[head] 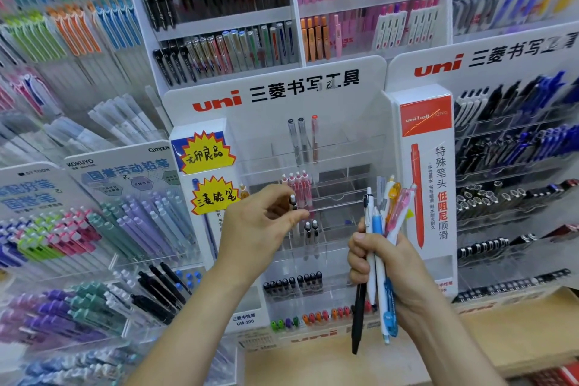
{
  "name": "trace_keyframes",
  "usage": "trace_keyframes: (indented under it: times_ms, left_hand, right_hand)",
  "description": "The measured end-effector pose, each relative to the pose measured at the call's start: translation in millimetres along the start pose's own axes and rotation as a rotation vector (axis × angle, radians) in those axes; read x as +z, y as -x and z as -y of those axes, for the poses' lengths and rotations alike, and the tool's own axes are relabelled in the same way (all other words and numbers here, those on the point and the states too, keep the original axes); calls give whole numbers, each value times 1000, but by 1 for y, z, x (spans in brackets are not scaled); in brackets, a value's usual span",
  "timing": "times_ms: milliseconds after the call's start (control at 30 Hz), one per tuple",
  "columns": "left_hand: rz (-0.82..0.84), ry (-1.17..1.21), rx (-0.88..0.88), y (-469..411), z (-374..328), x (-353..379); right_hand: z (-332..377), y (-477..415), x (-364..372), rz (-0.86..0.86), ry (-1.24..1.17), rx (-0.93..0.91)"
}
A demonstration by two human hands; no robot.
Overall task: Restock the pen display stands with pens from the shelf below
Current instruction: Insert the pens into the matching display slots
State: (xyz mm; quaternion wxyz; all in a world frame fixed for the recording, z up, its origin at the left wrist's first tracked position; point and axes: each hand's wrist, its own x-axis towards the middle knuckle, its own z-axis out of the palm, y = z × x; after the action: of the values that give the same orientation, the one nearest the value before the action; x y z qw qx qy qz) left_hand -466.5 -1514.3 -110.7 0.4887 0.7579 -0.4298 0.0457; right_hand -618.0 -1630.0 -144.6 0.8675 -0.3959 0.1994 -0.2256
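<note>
Right hand [387,269], nearest my view: fingers curled round a bundle of pens [372,213], held upright before the right edge of the uni display stand [282,94]. Left hand [260,229]: thumb and forefinger pinch one white-and-black pen [293,202] at a middle tier of the stand, just left of the pink pens [299,189]. I see the stand resting on the wooden shelf [313,360], with the Kokuyo rack [131,172] at its left edge.

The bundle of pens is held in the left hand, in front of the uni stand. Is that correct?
Not quite: the head view shows the bundle of pens in the right hand, in front of the uni stand. The left hand pinches a single pen.
</note>
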Motion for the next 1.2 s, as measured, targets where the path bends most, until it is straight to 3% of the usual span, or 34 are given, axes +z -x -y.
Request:
trace_keyframes:
  times_ms: [167, 400, 567, 767, 833, 933, 1033, 1200]
  left_hand:
    - [134, -53, -27, 7, 20, 10]
    - [98, -124, -15, 11, 29, 18]
    - [180, -161, -36, 10, 31, 25]
    - [253, -406, 102, 7, 30, 24]
    - [205, -476, 166, 6, 24, 22]
    - [101, -134, -16, 7, -4, 18]
    - [242, 283, -304, 3, -28, 18]
    - [237, 541, -493, 3, -36, 15]
  right_hand:
    - [-4, -2, 1, 42, 22, 24]
    - [-10, -4, 4, 97, 4, 59]
    - [-12, -5, 6, 126, -3, 85]
    - [-11, -6, 6, 186, -23, 126]
    - [-11, -6, 5, 212, -26, 138]
    - [-11, -4, 5, 249, -3, 155]
    - [-9, -3, 6, 303, 44, 164]
    - [-8, -1, 6, 350, 105, 161]
